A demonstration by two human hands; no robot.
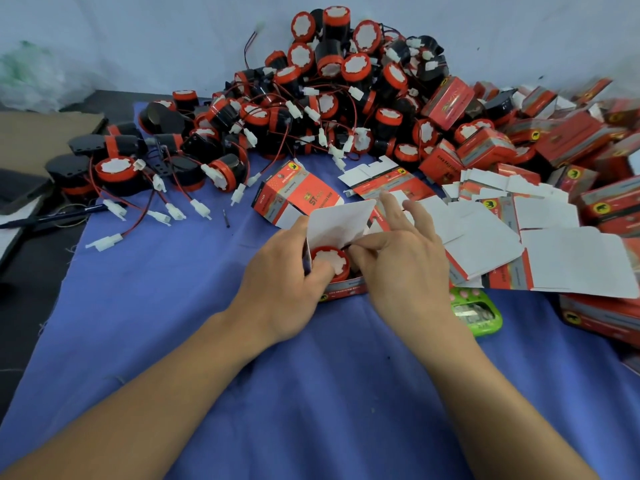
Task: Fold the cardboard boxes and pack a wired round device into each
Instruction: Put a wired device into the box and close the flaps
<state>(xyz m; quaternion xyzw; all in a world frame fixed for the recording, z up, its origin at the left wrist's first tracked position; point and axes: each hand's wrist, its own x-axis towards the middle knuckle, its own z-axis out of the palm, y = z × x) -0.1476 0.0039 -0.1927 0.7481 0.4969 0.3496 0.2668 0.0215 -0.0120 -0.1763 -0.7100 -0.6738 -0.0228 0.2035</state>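
- Device: round red-and-black wired device (329, 263) sits inside a small red cardboard box (344, 293) on the blue-clothed desk (207, 341), midway between its side edges.
- Fingers of the left hand (287, 271) curl round the box; the right hand (405, 261) pinches its white flap (339, 221).
- Likely risk: the wire, unseen here, catches under the flap and creases it.

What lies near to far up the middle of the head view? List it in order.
The box being packed, open red box, heap of wired round devices, pale wall.
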